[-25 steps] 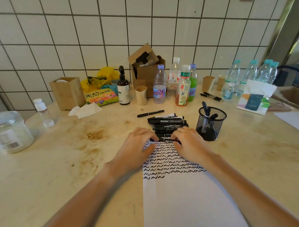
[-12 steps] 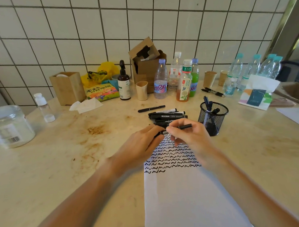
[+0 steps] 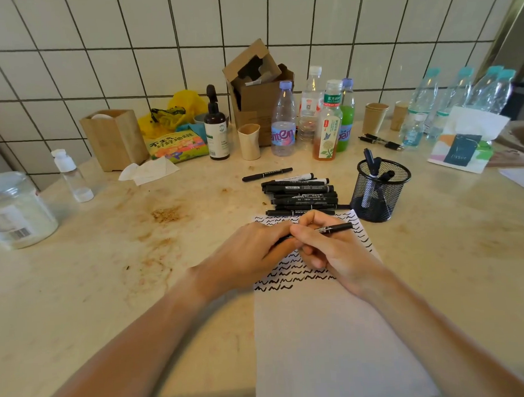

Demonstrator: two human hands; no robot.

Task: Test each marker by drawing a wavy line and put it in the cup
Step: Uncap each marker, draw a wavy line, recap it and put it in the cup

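The black marker [image 3: 331,228], lifted from the marker pile [image 3: 299,195] since a second ago, lies level over the paper [image 3: 335,330], both hands pinching it: right hand [image 3: 326,249], left hand [image 3: 251,255] at nine o'clock. Mesh cup [image 3: 379,190] at one o'clock.

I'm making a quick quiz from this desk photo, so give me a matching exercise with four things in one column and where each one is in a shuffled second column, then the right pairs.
Things:
1. marker in hand
2. mesh cup
3. pile of markers
4. sheet of paper

Places:
A. on the table just beyond the paper's far edge
B. under both hands, with wavy lines on its upper part
C. right of the pile, with a few markers standing in it
D. in the grip of the right hand, with the left hand at its near end

Pairs: 1-D, 2-C, 3-A, 4-B
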